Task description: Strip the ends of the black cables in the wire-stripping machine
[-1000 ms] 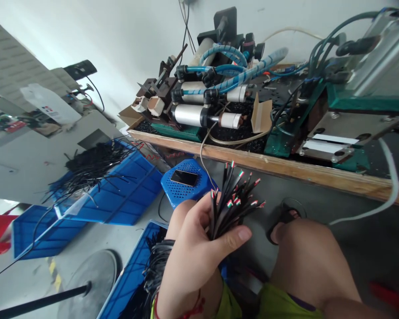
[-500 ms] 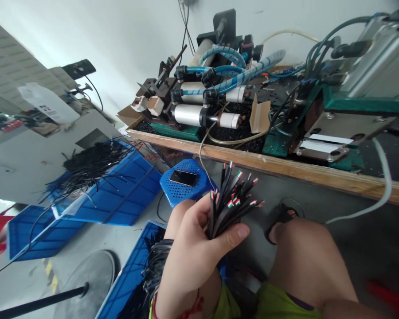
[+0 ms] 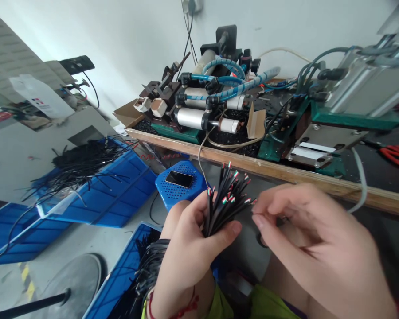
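A bundle of black cables (image 3: 219, 212) is clasped in my left hand (image 3: 189, 243), with the thumb across its front. The cables fan out upward and to the right, and their stripped ends show red, green and white wires. My right hand (image 3: 312, 243) is at the right edge of this fan. Its thumb and forefinger are pinched together at the tip of one outer cable; their grip partly hides that wire end. Below my left forearm, a heap of more black cables (image 3: 149, 266) lies in a blue bin (image 3: 103, 288).
A wood-edged bench (image 3: 193, 148) carries pneumatic cylinders (image 3: 189, 118) with blue hoses and a green-based machine (image 3: 319, 137). A phone (image 3: 179, 178) lies on a blue stool (image 3: 164, 190). Another blue bin (image 3: 113, 190) of black cables stands left, near a round stand base (image 3: 69, 274).
My right hand has come into view from the right and reached the edge of the cable fan. My left hand keeps its hold on the bundle. The view has shifted slightly.
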